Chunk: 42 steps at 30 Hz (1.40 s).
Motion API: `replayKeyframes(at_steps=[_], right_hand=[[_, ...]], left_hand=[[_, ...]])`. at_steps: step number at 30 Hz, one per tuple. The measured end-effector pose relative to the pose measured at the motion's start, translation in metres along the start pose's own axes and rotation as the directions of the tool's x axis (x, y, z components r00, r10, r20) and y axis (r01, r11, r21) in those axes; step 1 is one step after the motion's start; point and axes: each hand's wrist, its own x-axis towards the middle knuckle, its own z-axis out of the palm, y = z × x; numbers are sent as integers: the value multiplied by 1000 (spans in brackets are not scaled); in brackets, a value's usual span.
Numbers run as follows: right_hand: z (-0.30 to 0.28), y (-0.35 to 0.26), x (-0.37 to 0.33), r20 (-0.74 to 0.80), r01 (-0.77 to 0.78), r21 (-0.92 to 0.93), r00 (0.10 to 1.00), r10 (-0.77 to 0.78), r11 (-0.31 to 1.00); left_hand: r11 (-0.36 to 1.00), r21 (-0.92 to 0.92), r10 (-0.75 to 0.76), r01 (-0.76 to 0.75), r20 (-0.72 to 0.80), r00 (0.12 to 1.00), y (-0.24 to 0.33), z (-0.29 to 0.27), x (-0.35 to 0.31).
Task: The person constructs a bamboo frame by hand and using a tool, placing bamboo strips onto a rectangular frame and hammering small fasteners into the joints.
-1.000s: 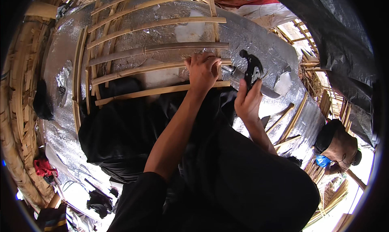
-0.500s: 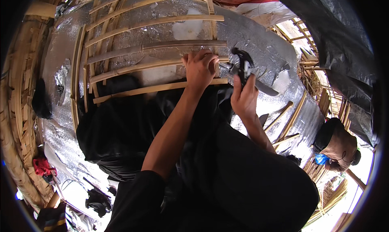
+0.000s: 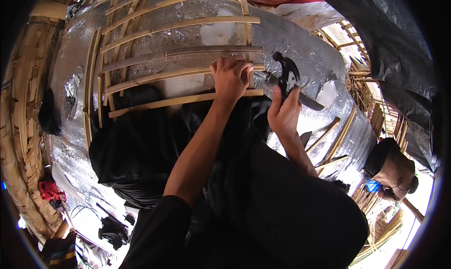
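Note:
My right hand [image 3: 283,111] is wrapped round a black claw hammer [image 3: 290,75], its head raised at the right end of a bamboo frame. Close by on the left, my left hand [image 3: 230,81] rests with bent fingers at the right end of a bamboo slat [image 3: 164,77]. Its thumb and forefinger are pinched together; whatever is between them is too small to make out. Partly behind the hammer and right hand lies a long curved blade [image 3: 310,102]. Another slat [image 3: 188,100] of the frame crosses nearer to me, just below my left wrist.
Silvery foil sheeting [image 3: 300,43] spreads under the frame. Loose bamboo strips [image 3: 340,132] lie to the right, near a brown and black bag-like thing [image 3: 392,168]. A woven bamboo wall [image 3: 23,104] stands at the left, and a dark tarp [image 3: 399,48] hangs at the upper right.
The hammer in my right hand has shifted slightly to the right, and its head has tilted. My left hand has stayed at the slat's end.

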Motion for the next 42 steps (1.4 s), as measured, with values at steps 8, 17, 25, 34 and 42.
replayKeyframes(at_steps=[8,17,25,34,42], right_hand=[[-1,11,2,94,-51,100,995,41,994],[-1,53,-10,369,-352,279,898,238,894],[-3,36,-5,461,-552,200,782,419,810],[1,18,1,280,-115,-3,954,111,993],[13,29,-5,237,75,-188,971,-29,979]], left_hand=[[1000,31,2,-2,-3,1000,4,-5,3],[997,-40,-64,66,40,997,5,-11,5],[999,-36,-18,19,24,1000,6,-10,5],[999,33,24,-23,-21,1000,6,-4,3],[997,68,31,-31,1,1000,5,-4,5]])
